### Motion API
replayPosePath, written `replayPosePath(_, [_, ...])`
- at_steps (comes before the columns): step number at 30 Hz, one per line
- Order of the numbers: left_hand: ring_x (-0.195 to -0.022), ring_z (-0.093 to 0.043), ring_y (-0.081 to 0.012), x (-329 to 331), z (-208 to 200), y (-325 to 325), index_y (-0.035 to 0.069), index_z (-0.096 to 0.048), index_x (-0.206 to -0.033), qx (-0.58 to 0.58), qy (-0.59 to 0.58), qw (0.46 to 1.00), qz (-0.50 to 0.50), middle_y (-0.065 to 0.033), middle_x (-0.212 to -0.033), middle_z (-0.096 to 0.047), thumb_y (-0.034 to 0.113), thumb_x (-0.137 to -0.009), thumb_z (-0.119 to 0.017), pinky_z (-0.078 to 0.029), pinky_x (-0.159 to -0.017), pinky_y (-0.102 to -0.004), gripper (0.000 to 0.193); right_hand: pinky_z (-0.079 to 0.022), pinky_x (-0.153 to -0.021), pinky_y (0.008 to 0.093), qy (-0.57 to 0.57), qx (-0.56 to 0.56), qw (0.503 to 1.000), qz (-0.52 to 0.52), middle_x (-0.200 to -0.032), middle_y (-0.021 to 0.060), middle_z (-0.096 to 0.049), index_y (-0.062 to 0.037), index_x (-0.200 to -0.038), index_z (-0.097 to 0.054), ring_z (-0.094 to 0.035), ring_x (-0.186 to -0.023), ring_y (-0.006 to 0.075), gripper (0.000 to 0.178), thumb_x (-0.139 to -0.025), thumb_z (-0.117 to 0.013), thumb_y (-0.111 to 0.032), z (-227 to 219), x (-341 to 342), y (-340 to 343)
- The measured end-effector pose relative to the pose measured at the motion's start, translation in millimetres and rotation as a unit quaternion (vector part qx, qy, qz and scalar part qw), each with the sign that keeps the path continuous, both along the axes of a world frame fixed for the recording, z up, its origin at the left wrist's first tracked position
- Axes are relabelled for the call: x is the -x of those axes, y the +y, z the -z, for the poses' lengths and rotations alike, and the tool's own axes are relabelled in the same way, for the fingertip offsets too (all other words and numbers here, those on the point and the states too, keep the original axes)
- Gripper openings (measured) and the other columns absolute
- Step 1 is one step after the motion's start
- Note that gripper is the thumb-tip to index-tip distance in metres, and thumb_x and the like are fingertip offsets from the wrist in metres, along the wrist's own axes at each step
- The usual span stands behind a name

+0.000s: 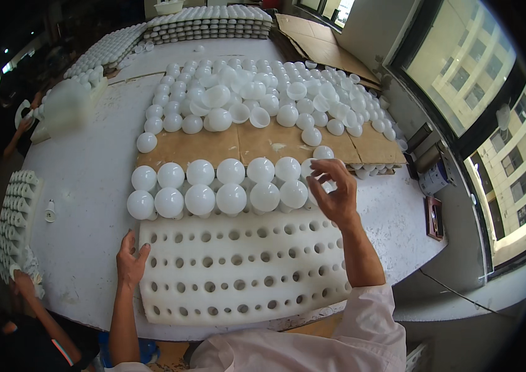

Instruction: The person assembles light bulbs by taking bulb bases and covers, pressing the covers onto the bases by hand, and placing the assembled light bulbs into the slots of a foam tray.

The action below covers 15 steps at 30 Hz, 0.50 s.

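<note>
Two rows of white globes (231, 198) stand side by side along the far edge of the white foam tray (247, 248), whose nearer rows of holes are bare. The right hand (339, 192) is at the right end of these rows, thumb and forefinger curled to a narrow gap beside the right-end globe (306, 167); whether they grip it, I cannot tell. The left hand (130, 263) is by the tray's left edge, fingers apart with nothing in them; contact with the foam is unclear.

To work well here, I would hold each globe lightly round its widest part, keep it upright, and press straight down so that its neighbours are not knocked. A steady left hand on the foam would likely help.

Beyond the rows, a cardboard sheet (195, 146) bears loose hollow domes (260, 117) heaped over ranked globes. Farther out on the table (99, 155) lie a small bulb (50, 211) and, at the far end, stacked trays (210, 28). A co-worker's hand (23, 284) touches another tray at left.
</note>
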<state>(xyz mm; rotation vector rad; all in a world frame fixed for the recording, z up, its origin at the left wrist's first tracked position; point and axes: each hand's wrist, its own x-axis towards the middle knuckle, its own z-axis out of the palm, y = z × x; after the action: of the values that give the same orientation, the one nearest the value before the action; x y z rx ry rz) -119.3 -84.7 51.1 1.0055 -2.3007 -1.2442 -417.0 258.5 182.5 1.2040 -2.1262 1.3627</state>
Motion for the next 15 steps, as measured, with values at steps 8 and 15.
replayPosePath(8, [-0.103,-0.059,-0.0238,-19,-4,15,-0.002,-0.043,-0.132,-0.119,-0.036,0.992,0.008,-0.0181,-0.115,-0.061,0.015,-0.083,-0.063,-0.046,-0.091,-0.0358,0.055,-0.048,-0.088,0.038,-0.263,-0.393,0.859,0.194,-0.118,0.0215,-0.058,-0.0097,-0.139,-0.038,-0.059,-0.104,0.0311,0.092,-0.064,-0.079,-0.043,28,189,8])
replayPosePath(15, [-0.097,-0.063,-0.0264,-16,11,21,0.0,-0.046,-0.13,-0.156,-0.064,0.986,0.001,-0.019,-0.106,-0.064,0.037,-0.083,-0.062,-0.048,-0.086,-0.035,0.062,-0.057,-0.047,0.0376,-0.248,-0.422,0.87,0.066,-0.114,0.0246,-0.058,-0.0122,-0.146,-0.022,-0.065,-0.08,0.0328,0.097,-0.064,-0.075,-0.008,53,225,-5])
